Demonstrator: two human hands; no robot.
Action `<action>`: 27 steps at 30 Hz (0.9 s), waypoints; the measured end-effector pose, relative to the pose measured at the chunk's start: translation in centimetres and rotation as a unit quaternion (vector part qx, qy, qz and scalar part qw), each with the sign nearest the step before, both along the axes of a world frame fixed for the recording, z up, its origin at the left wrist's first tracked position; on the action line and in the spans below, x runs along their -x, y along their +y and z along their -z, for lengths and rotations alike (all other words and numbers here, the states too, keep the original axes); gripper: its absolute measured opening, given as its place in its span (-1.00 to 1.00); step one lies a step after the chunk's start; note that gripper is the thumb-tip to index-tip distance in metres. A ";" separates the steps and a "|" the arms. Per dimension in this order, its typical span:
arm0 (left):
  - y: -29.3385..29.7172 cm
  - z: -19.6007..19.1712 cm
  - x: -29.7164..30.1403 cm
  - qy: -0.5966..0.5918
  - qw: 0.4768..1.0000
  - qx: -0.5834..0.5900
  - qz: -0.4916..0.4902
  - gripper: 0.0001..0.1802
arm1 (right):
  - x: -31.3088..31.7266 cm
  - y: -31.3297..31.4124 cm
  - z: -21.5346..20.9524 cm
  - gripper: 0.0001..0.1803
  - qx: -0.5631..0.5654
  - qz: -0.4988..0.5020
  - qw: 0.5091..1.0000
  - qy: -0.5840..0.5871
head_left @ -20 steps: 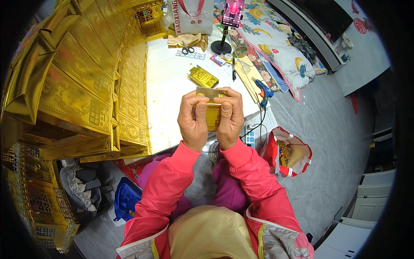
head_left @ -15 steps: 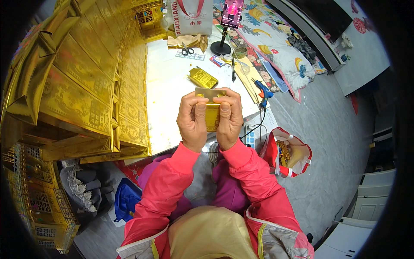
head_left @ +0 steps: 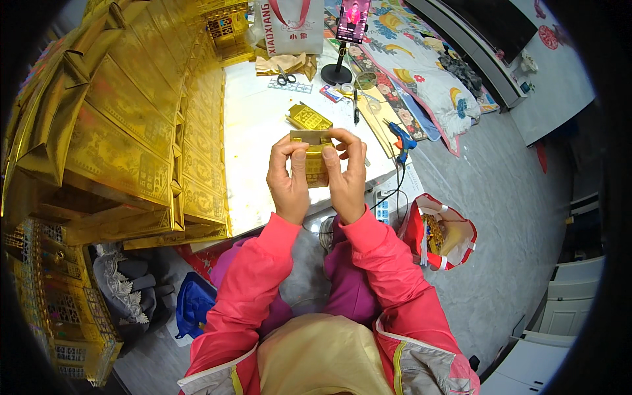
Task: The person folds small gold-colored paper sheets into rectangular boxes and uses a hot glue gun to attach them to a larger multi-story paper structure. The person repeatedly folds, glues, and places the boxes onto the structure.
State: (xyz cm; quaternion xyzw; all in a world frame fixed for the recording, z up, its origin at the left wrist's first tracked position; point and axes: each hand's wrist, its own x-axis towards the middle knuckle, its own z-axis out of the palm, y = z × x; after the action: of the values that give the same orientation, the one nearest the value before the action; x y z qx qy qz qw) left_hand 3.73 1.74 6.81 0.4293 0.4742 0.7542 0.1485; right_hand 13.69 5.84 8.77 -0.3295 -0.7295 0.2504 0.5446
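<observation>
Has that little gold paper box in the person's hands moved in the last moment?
No. The gold paper box sits just as near the flat gold piece on the white table.

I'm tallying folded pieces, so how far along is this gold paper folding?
One folded gold piece already lies on the white table. Another gold piece is in hand, pinched between the left hand and right hand, top flap unfinished. How many remain is not visible.

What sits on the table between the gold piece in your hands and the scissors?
A second gold paper piece lies there, between the held gold piece and the scissors, in the head view.
</observation>
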 end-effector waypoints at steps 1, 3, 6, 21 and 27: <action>0.3 0.5 0.1 0.007 1.000 0.007 -0.002 -0.83 | -0.2 0.3 0.4 -0.67 0.061 -0.025 0.998 0.020; 0.7 1.9 0.1 0.017 1.000 0.021 -0.011 -0.83 | -0.8 1.1 1.5 -0.61 0.165 -0.090 0.980 0.066; 1.6 4.5 0.0 0.036 0.997 0.069 -0.020 -0.83 | -0.8 3.4 4.2 -0.58 0.311 -0.148 0.936 0.070; 2.1 10.5 -0.4 -0.124 0.976 0.159 0.084 -0.75 | -2.5 6.1 10.5 -0.72 0.438 -0.209 0.873 0.044; 1.9 11.2 -0.4 -0.113 0.982 0.137 0.062 -0.83 | -2.3 5.9 10.6 -0.78 0.436 -0.177 0.882 0.033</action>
State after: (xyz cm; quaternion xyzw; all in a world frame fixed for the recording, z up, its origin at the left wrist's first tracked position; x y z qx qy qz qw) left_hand 4.16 3.69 -4.38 0.3459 0.5258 0.7149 0.3048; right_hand 16.00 11.72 -1.86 -0.3907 -0.5746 0.6461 0.3158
